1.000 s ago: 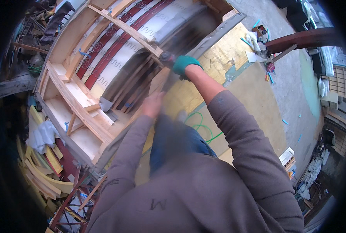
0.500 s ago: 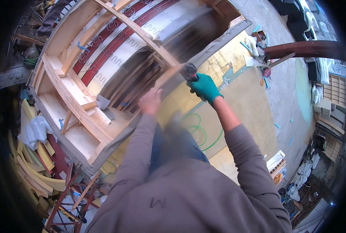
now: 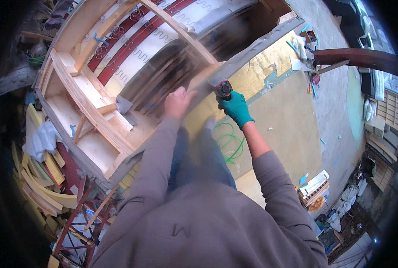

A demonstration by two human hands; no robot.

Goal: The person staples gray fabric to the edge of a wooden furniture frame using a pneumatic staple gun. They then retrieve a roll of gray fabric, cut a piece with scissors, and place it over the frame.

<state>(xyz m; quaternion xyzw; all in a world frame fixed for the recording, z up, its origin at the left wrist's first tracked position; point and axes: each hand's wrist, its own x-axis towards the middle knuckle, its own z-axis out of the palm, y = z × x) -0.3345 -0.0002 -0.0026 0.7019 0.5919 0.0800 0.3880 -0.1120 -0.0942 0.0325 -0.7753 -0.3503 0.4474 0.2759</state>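
A large wooden sofa frame (image 3: 183, 35) with exposed springs and red straps stands tilted in front of me. Grey fabric (image 3: 263, 43) wraps its near edge. My bare left hand (image 3: 178, 102) is closed at that edge, fingers curled over the fabric and thumb pointing right. In my right hand (image 3: 236, 109), which wears a green glove, is a black-and-red staple gun (image 3: 223, 89). Its nose sits against or very close to the grey edge, just right of my left hand; motion blur hides whether they touch.
A thin green hose (image 3: 233, 145) lies coiled on the floor by my legs. Curved foam and wood offcuts (image 3: 44, 187) pile up at the left. A dark red beam (image 3: 355, 57) juts in at the right. Small wooden pieces (image 3: 315, 190) are stacked at lower right.
The staple gun has turned in my right hand, showing more of its red-and-black end. My left hand has shifted slightly right along the edge. The whole view has shifted a little.
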